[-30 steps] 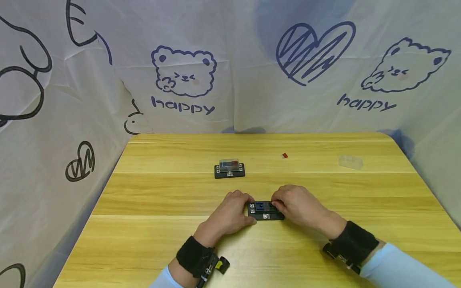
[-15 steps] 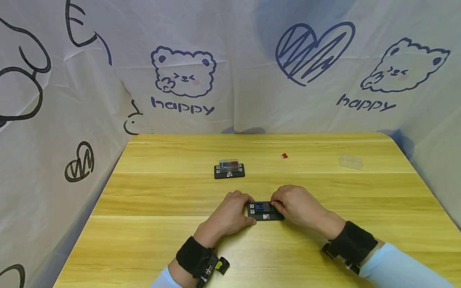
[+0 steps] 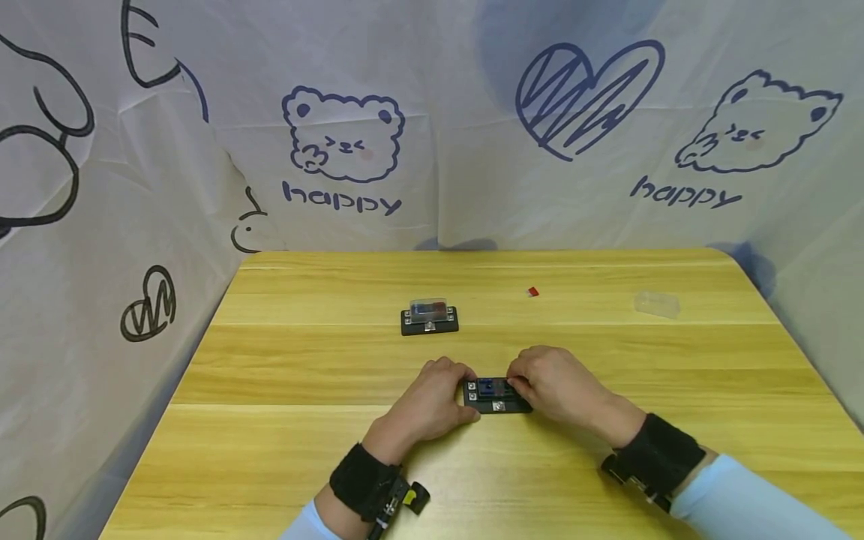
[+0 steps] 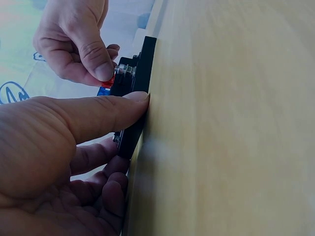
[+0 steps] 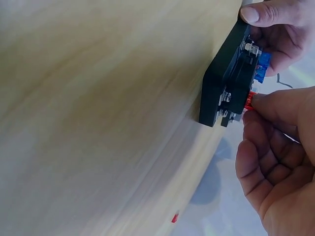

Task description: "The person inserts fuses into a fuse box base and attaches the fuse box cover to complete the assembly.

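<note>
A black fuse block (image 3: pixel 486 406) lies on the table in front of me, with metal screw terminals at its ends and front. My left hand (image 3: pixel 435 401) grips its left end, thumb along the near edge and fingers at the far side. Over the right part of the block, my right hand (image 3: pixel 556 384) pinches a red blade fuse (image 5: pixel 249 100) between thumb and forefinger. In the right wrist view, the red fuse stands at the block's top face, its lower part hidden. Blue blade fuses (image 5: pixel 263 66) sit in the block nearer the left hand.
Behind the hands stands a second fuse block (image 3: pixel 430 327) under a clear cover, with blue and red fuses inside. A loose red fuse (image 3: pixel 533 292) lies farther back. At the right rear is a clear plastic cover (image 3: pixel 658 304). White printed cloth (image 3: pixel 472 217) hangs behind the table.
</note>
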{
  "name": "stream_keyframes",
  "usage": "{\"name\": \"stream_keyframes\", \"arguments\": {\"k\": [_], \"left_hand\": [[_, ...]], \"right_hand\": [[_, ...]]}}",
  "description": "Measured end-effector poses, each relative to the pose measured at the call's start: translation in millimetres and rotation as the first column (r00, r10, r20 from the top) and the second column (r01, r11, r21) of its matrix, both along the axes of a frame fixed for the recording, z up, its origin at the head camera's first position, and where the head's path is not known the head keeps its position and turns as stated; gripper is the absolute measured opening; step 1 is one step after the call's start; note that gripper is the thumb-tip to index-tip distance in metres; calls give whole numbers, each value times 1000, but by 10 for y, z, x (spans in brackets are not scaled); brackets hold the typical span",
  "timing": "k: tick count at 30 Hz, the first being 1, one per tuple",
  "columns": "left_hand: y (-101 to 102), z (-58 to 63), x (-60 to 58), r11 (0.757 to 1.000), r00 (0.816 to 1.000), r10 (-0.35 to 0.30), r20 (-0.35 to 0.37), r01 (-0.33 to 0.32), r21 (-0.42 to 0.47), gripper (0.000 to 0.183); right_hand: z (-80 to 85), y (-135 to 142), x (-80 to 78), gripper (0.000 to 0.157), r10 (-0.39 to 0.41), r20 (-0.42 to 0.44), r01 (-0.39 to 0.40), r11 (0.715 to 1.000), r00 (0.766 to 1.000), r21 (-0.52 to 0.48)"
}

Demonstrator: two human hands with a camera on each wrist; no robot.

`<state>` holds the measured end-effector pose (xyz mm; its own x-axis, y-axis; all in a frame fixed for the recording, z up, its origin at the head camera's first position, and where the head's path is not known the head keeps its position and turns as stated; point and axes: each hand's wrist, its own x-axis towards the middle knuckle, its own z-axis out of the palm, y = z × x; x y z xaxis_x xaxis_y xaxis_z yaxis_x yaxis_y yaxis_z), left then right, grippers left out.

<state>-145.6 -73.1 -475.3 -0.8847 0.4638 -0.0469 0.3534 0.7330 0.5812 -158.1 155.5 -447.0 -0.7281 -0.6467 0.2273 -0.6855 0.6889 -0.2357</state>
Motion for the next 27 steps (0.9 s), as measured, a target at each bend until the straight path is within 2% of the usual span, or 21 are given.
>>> {"name": "stream_keyframes", "arguments": {"k": [12, 27], "left_hand": [[-2, 11, 5, 1000, 1000, -2, 5, 2, -4, 51], [-3, 9, 2, 1000, 1000, 1, 0, -1, -10, 51]], "right_hand": [[-17, -3, 7, 4, -10, 10, 10, 1000, 1000, 2], [-19, 32, 16, 6, -62, 89, 61, 998, 994, 10]]}}
